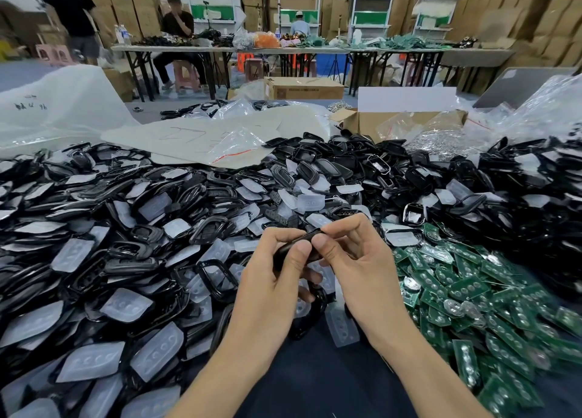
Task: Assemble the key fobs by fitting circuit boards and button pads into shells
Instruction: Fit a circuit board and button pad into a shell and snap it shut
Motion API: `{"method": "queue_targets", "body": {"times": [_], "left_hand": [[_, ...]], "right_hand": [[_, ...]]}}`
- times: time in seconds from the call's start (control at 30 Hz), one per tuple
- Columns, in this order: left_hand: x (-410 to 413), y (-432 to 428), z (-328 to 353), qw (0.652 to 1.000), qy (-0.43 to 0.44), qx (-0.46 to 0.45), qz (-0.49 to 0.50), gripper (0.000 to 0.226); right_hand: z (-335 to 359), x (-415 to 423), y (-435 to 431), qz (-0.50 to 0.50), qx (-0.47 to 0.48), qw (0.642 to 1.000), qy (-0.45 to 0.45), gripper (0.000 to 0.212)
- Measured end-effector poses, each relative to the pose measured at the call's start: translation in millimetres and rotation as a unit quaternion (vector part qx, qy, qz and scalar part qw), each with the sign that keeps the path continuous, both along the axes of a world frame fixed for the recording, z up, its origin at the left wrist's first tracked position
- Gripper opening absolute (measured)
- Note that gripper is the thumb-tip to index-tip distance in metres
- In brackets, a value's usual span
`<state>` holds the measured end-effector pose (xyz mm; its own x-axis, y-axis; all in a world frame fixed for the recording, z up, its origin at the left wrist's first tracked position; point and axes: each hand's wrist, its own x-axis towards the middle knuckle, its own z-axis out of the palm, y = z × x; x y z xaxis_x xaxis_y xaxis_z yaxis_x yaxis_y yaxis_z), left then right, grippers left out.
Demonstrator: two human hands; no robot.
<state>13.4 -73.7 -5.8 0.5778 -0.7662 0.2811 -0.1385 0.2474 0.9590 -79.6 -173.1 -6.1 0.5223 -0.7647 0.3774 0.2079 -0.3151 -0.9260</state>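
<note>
Pinching from both ends, the left hand [267,279] and right hand [359,263] close their fingers [300,248] on a slim black plastic fob shell [294,246], its long axis tilted up-right between the thumbs above the table [302,367].

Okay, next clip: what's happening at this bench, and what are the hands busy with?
A person is assembling key fobs by hand. The left hand and right hand together pinch one black plastic fob shell above the table, thumbs pressed at its edge. Whether a board or pad is inside cannot be seen. Around them lie a heap of black shells and translucent white rubber button pads, and to the right a pile of green circuit boards.
</note>
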Motion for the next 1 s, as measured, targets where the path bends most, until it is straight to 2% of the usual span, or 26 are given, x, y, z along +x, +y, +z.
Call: {"method": "queue_targets", "body": {"times": [0.23,0.37,0.6,0.7,0.83,0.9,1.0], "left_hand": [[4,-4,-1,0.999,0.047,-0.022,0.016,0.016],[6,-5,-2,0.998,0.053,-0.032,0.009,0.007],[1,0,-3,0.999,0.044,-0.018,-0.012,0.015],[-11,4,-1,0.999,0.053,-0.008,-0.007,0.019],[-44,5,9,0.992,0.121,-0.031,-0.005,0.029],[-71,1,16,0.987,0.154,-0.046,-0.019,0.022],[-123,-12,26,0.984,0.164,-0.036,-0.066,0.015]], "right_hand": [[-1,1,-1,0.001,0.010,1.000,-0.006,0.021],[-2,1,-1,0.004,0.013,1.000,-0.005,0.025],[0,-8,7,0.003,0.010,1.000,0.005,0.021],[4,-16,16,-0.018,0.041,0.999,-0.014,0.022],[8,-42,33,-0.067,0.082,0.992,-0.063,0.016],[9,-65,40,-0.094,0.098,0.986,-0.092,0.009],[17,-108,47,-0.158,0.122,0.972,-0.122,0.009]]}}
